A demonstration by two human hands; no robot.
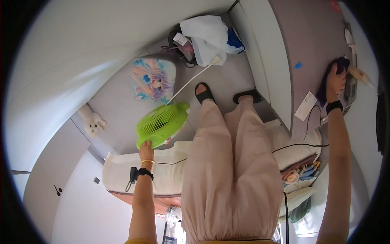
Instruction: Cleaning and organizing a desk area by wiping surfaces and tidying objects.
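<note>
My left hand (146,149) grips the lower edge of a bright green plastic electric fan (161,120), its fingers over the rim and its thumb hidden. The fan is tilted, with its slatted back grille in view. From it a white cord (190,80) runs to a plug (216,60) near the bags. My right hand (335,80) is closed around a dark purple cloth (323,88) on the grey desk top (313,36). Beside that cloth are a white card (306,105) bearing writing and a brush-like object (360,76).
White plastic bags (210,36) stand on the floor by the wall. A stool (154,80) with a printed anime cover is left of my feet. A white plush toy (92,122) lies farther left. Behind my legs is a cream-covered bed (170,170). A blue object (298,65) rests on the desk.
</note>
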